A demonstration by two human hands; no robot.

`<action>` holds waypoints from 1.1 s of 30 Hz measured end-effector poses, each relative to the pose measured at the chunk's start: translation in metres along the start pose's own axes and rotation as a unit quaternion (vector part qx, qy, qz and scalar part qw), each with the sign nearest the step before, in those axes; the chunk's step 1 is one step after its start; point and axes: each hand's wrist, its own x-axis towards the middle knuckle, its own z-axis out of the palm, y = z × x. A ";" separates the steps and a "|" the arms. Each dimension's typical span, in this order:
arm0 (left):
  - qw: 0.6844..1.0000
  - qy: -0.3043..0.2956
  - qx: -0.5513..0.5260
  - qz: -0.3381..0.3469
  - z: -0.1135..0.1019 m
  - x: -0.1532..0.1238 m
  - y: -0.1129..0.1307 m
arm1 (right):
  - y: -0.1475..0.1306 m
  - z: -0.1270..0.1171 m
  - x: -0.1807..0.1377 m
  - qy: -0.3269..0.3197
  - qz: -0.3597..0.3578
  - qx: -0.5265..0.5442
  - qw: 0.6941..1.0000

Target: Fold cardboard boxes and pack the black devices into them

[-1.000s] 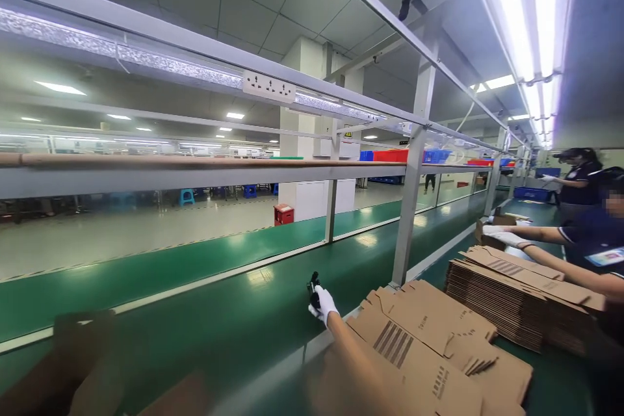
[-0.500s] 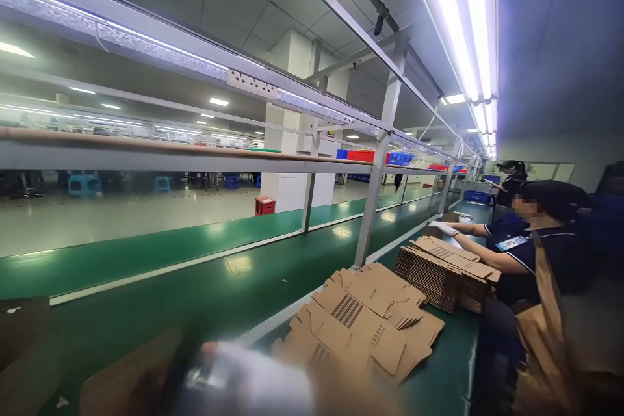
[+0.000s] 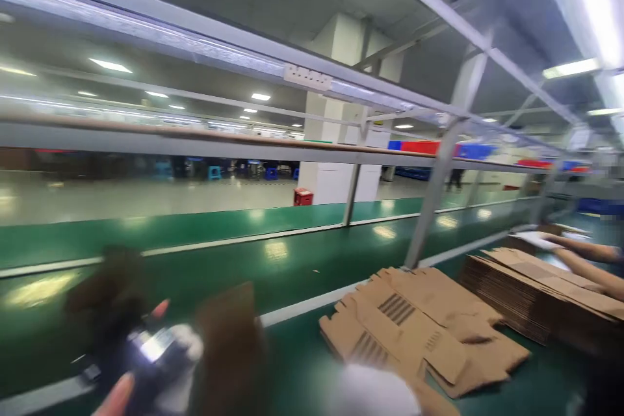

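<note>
My left hand (image 3: 141, 357) is at the lower left, smeared by motion. Two bare fingertips show around a dark object (image 3: 156, 344) with a bright, shiny patch, which the fingers grip; its kind cannot be made out. Something white lies against its right side. Just right of it stands a blurred brown cardboard piece (image 3: 231, 351). My right hand (image 3: 375, 391), in a white glove, is at the bottom edge, in front of a pile of flat cardboard boxes (image 3: 414, 318) with dark printed stripes. Blur and the frame edge hide its fingers.
A green belt (image 3: 302, 260) runs behind the bench, with a metal post (image 3: 433, 201) and rails above. To the right is a tall stack of folded cardboard (image 3: 517, 299). A co-worker's gloved hand (image 3: 536, 239) reaches over behind it.
The view has swung right to left, so the cardboard piles appear further right. My white-gloved right hand is now apart from the dark object and close to the box pile.
</note>
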 end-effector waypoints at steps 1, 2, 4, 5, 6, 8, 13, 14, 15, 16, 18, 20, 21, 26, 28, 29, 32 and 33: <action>1.000 0.004 0.009 0.003 -0.003 0.002 -0.001 | -0.002 -0.007 -0.006 -0.019 0.001 0.001 1.000; 1.000 0.007 0.019 0.003 -0.005 0.003 -0.003 | -0.003 -0.013 -0.009 -0.034 0.001 0.004 0.999; 0.999 0.006 0.040 -0.005 -0.003 0.005 -0.008 | -0.009 -0.022 -0.012 -0.033 0.010 0.022 0.999; 0.998 -0.013 0.052 -0.017 0.000 0.006 -0.010 | -0.015 -0.025 -0.012 -0.006 0.016 0.029 0.999; 0.995 -0.060 0.068 -0.036 0.004 0.005 -0.012 | -0.022 -0.025 -0.011 0.034 0.019 0.030 0.999; 0.973 -0.191 0.102 -0.081 0.015 0.003 -0.013 | -0.040 -0.022 -0.008 0.106 0.007 -0.006 0.994; 0.896 -0.404 0.118 -0.140 0.038 -0.009 -0.014 | -0.081 -0.011 0.033 0.118 -0.104 -0.226 0.961; 0.885 -0.427 0.116 -0.147 0.039 -0.011 -0.015 | -0.082 -0.011 0.045 0.106 -0.105 -0.240 0.959; 0.876 -0.444 0.114 -0.151 0.039 -0.012 -0.015 | -0.080 -0.011 0.057 0.087 -0.095 -0.237 0.963; 0.871 -0.453 0.112 -0.153 0.039 -0.012 -0.016 | -0.076 -0.011 0.068 0.059 -0.077 -0.225 0.969; 0.876 -0.447 0.109 -0.147 0.037 -0.012 -0.016 | -0.062 -0.010 0.084 0.010 -0.049 -0.183 0.982; 0.894 -0.415 0.109 -0.129 0.037 -0.012 -0.015 | -0.049 -0.006 0.088 0.004 -0.055 -0.144 0.988; 0.905 -0.393 0.112 -0.118 0.038 -0.012 -0.015 | -0.045 -0.003 0.087 0.008 -0.071 -0.129 0.989; 0.939 -0.270 0.198 -0.078 0.045 -0.016 -0.018 | -0.054 0.007 0.070 -0.027 -0.115 -0.150 0.982; 0.934 -0.217 0.276 -0.066 0.041 -0.016 -0.020 | -0.062 0.010 0.068 -0.019 -0.095 -0.181 0.979; 0.927 -0.199 0.314 -0.048 0.035 -0.015 -0.020 | -0.064 0.011 0.070 -0.007 -0.086 -0.199 0.976; 0.891 -0.169 0.416 0.070 0.002 -0.006 -0.020 | -0.065 0.017 0.082 0.021 -0.080 -0.271 0.959; 0.872 -0.157 0.453 0.103 -0.013 -0.003 -0.021 | -0.065 0.020 0.088 0.024 -0.078 -0.300 0.951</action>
